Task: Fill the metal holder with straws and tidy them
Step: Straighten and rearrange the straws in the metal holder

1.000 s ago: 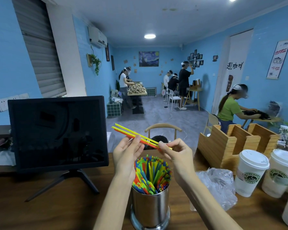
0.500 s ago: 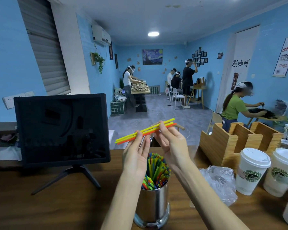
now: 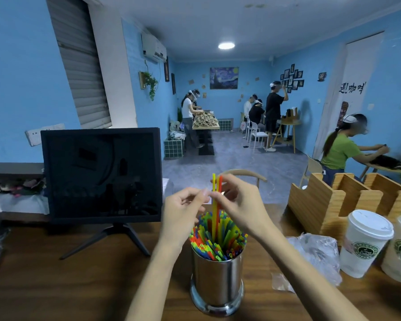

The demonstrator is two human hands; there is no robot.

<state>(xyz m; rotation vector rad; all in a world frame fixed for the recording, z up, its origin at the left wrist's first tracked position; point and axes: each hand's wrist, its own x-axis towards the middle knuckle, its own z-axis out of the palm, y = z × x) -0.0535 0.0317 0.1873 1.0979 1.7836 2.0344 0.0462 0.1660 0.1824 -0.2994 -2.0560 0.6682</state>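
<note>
The metal holder [image 3: 217, 281] stands upright on the wooden bench [image 3: 56, 286], near the front edge and slightly right of centre. It is a polished cylinder with a flared base. It is packed with coloured straws [image 3: 218, 242] whose tips fan out above its rim in blue, green, yellow, orange and red.

Both hands are raised directly above the holder. The right hand [image 3: 239, 205] has its fingers curled and pinches a small bundle of held straws [image 3: 215, 205], yellow and orange-red. This bundle stands nearly upright. Its upper ends rise above the fingers, and its lower ends reach down among the straws already in the holder. The left hand [image 3: 183, 212] is just beside the bundle on the left. Its fingers are bent, with the fingertips at the bundle at about the same height as the right hand's grip. Whether the left hand actually pinches the bundle or only touches it cannot be told.

Left of the holder and farther back, a dark monitor [image 3: 101, 174] stands on a tripod foot. To the right of the holder lies a crumpled clear plastic bag [image 3: 317, 253]. Beyond it stand two lidded paper cups [image 3: 366, 244] and a wooden organiser [image 3: 340, 200] with open compartments.
</note>
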